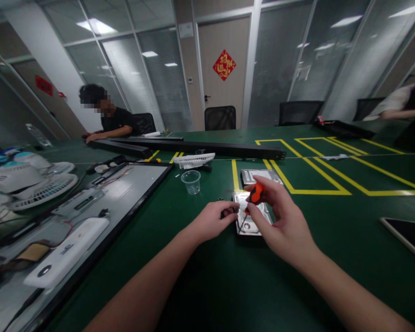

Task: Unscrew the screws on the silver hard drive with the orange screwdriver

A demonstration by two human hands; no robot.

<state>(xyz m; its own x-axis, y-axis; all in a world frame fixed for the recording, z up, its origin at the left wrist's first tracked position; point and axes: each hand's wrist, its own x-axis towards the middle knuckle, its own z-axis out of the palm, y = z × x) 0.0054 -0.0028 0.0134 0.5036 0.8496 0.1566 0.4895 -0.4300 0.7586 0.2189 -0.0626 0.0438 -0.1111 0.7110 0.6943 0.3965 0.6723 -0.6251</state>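
A silver hard drive (246, 226) lies on the green table in front of me. My right hand (283, 221) is closed around a screwdriver (257, 192) with an orange and black handle; its thin shaft slants down to the drive's near left part. At the drive's left edge, my left hand (214, 219) has its fingers curled and appears to grip the drive there. Just beyond, partly covered by my right hand, sits a second hard drive (259, 175). A clear plastic cup (191, 183) stands to the left, past my left hand.
To the left lies a large panel (138, 184) bearing a white device (67, 251) and cables. White fan parts (44, 189) are farther left. Long black bars (228, 149) cross the table beyond the cup. A dark phone-like slab (406, 235) is at right. Two people sit across the table.
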